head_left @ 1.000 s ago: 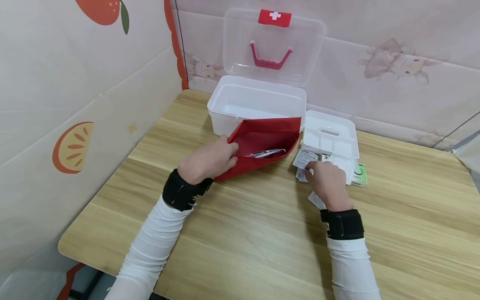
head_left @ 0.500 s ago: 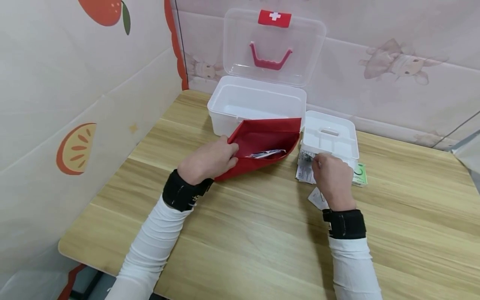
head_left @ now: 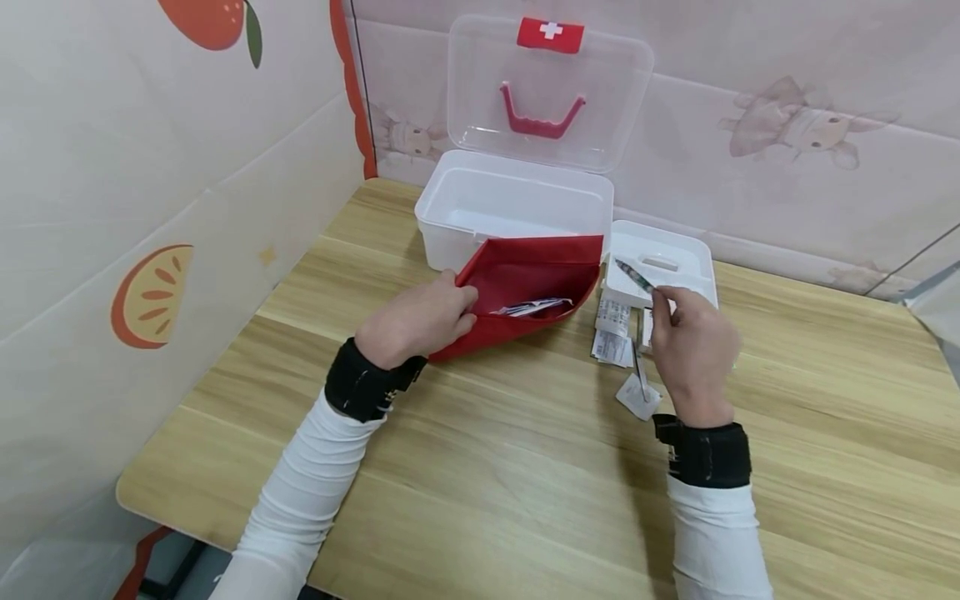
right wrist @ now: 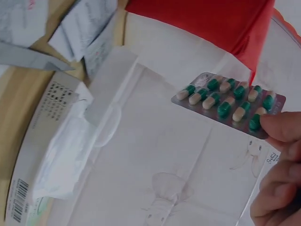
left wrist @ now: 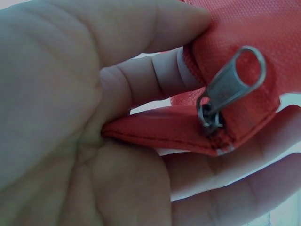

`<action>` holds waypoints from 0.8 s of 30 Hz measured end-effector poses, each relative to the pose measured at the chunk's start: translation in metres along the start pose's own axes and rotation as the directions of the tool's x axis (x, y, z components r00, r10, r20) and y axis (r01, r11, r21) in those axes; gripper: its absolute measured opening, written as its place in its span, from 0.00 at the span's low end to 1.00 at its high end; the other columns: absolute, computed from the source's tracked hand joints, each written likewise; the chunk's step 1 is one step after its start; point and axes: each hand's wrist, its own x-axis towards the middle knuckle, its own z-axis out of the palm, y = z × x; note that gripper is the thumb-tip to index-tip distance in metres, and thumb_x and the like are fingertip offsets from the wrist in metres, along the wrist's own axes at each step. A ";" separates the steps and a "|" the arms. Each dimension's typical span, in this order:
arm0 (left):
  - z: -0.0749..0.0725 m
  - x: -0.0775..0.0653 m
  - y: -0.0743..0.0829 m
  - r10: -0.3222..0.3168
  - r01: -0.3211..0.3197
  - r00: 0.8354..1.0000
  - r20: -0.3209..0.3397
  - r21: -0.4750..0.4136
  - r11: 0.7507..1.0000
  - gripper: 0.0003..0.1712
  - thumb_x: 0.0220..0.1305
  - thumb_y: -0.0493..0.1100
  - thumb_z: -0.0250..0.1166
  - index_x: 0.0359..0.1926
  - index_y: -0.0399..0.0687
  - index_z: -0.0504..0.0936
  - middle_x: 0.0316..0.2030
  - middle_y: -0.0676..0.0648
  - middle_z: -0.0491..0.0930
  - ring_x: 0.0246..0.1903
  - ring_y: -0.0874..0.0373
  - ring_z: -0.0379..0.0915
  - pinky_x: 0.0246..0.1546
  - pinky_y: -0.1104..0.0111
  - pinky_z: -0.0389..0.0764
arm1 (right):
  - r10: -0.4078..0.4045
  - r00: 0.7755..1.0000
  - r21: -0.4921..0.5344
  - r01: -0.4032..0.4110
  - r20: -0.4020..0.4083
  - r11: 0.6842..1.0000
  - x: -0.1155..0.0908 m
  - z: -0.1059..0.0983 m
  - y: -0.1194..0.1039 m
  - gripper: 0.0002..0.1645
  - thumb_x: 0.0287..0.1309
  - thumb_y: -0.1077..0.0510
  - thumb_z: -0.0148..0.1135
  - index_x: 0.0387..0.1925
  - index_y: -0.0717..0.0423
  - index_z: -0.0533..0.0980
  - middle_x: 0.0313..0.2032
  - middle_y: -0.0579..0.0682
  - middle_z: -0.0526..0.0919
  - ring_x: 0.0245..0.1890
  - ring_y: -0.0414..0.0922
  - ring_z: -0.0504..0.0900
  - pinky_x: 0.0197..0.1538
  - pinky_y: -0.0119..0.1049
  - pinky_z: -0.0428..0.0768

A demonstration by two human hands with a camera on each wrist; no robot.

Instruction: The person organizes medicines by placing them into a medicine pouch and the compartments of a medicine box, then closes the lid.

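Note:
In the head view my left hand (head_left: 420, 321) grips the left corner of an unzipped red pouch (head_left: 558, 250), holding its mouth apart. Several flat packets (head_left: 534, 307) lie inside. The left wrist view shows the metal zipper pull (left wrist: 230, 87) close to my fingers. My right hand (head_left: 693, 342) pinches one end of a blister pack (right wrist: 221, 106) of green and white capsules. It is raised over the white tray (head_left: 705, 267), right of the pouch. Below that hand lie white paper packets (head_left: 613, 346) and a slim, pointed metal tool (right wrist: 28, 59), resting partly on a white square packet (head_left: 636, 400).
A clear first-aid box (head_left: 450, 242) stands behind the pouch, its lid (head_left: 480, 92) raised against the wall. The right wrist view shows a small carton (right wrist: 21, 193) with a barcode beside the packets. Wood-grain tabletop (head_left: 480, 467) extends in front; a fabric wall (head_left: 247, 200) borders the left.
My right hand has left the paper packets and risen slightly up and to the right, bringing the blister pack into view. The metal tool is now uncovered. My left hand and the pouch stay put.

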 end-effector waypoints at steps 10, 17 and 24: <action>0.001 0.001 0.000 -0.006 0.006 1.000 0.001 -0.007 1.000 0.04 0.68 0.39 0.60 0.39 0.42 0.77 0.37 0.41 0.74 0.34 0.51 0.73 0.33 0.67 0.78 | 0.049 0.991 0.134 -0.033 -0.121 0.990 0.006 -0.009 -0.013 0.11 0.67 0.62 0.58 0.39 0.69 0.80 0.12 0.56 0.70 0.15 0.34 0.57 0.21 0.32 0.52; 0.000 0.000 -0.001 0.000 0.000 1.000 0.002 0.013 1.000 0.04 0.68 0.40 0.60 0.39 0.43 0.77 0.36 0.42 0.73 0.33 0.51 0.73 0.33 0.67 0.77 | 0.035 0.992 0.280 0.000 -0.121 0.960 0.010 -0.014 -0.026 0.08 0.66 0.66 0.57 0.39 0.70 0.78 0.15 0.56 0.71 0.17 0.35 0.61 0.24 0.25 0.56; 0.000 0.000 0.000 0.003 -0.003 1.000 -0.006 0.014 1.000 0.04 0.68 0.40 0.59 0.38 0.43 0.77 0.36 0.42 0.73 0.32 0.52 0.73 0.32 0.67 0.76 | -0.017 0.994 0.329 0.051 -0.106 0.943 0.010 -0.013 -0.036 0.05 0.65 0.69 0.57 0.39 0.68 0.78 0.15 0.54 0.68 0.17 0.38 0.61 0.25 0.26 0.56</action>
